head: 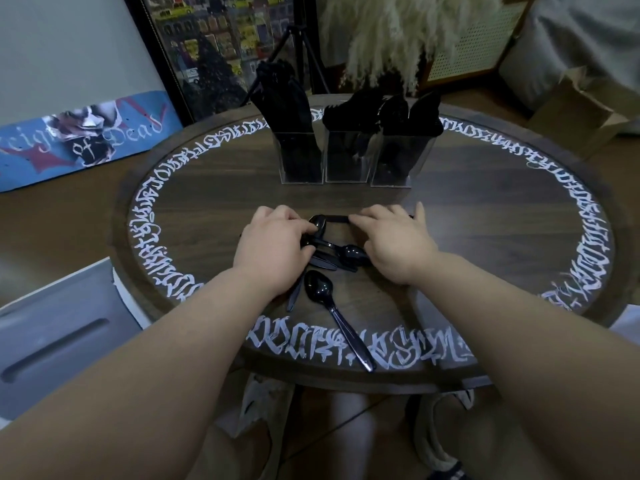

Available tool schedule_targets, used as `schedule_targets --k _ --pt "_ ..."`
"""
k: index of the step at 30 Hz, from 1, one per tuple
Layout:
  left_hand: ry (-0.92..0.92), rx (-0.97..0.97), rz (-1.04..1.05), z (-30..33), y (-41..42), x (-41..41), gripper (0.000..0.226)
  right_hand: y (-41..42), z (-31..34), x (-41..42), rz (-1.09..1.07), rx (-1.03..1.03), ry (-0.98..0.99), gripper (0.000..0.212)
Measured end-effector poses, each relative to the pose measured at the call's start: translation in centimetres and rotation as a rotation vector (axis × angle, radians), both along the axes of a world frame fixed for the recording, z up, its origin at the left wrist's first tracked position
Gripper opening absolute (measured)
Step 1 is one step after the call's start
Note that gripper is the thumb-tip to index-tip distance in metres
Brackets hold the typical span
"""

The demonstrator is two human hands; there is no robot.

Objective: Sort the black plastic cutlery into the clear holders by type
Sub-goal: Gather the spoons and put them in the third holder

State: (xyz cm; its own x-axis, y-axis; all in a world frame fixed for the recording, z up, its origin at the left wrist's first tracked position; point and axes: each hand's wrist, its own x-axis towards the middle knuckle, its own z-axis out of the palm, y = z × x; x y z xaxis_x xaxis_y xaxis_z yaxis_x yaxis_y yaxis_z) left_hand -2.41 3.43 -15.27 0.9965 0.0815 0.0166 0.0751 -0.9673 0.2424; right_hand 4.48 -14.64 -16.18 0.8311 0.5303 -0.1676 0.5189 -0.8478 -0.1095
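I am bent over a round, dark wooden table (485, 209) whose rim is ringed with a band of white painted lettering (585, 216). My left hand (273, 251) lies palm down on a small heap of black cutlery (337, 256), its fingers curled over a spoon bowl (318, 222); my right hand (394, 244) rests palm down on the other side of the heap, fingertips on a black handle (337, 219) that runs between my two hands, though I cannot tell whether either hand has truly closed on anything. Nearer to me, one spoon (332, 311) lies loose with its handle reaching the table's edge. Across the table three clear holders stand side by side, all stuffed with black cutlery: the left holder (300, 157), the middle holder (347, 157) and the right holder (398, 161). On the floor to my left leans a blue skateboard deck (79, 140), behind it a framed picture (211, 46); pale pampas plumes (391, 32) rise behind the holders, and a cardboard box (581, 109) sits off to the right.
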Motion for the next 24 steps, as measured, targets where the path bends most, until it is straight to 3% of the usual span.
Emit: schedule_targets --k 4,7,13,18,21,24 --pt "0.043 0.06 -0.007 -0.1 -0.9 0.7 0.029 -0.9 0.0 -0.5 0.067 0.066 -0.028 0.056" --pt "0.064 0.059 -0.008 -0.2 -1.5 0.8 0.025 -2.4 0.2 0.0 -0.005 0.186 -0.067 0.049" --pt "-0.006 -0.016 0.029 0.5 -2.1 0.9 0.02 -4.3 -0.1 0.6 -0.182 0.11 -0.036 0.025" --pt "-0.114 -0.241 0.062 1.3 -2.4 1.1 0.022 -5.1 1.5 0.3 -0.294 0.257 -0.088 0.016" --pt "-0.16 -0.355 0.084 1.7 -2.5 1.2 0.024 -6.0 3.1 0.3 -0.292 0.331 -0.137 0.024" --pt "-0.218 -0.419 0.114 2.3 -2.7 1.4 0.026 -6.3 4.4 -0.1 -0.337 0.475 -0.057 0.022"
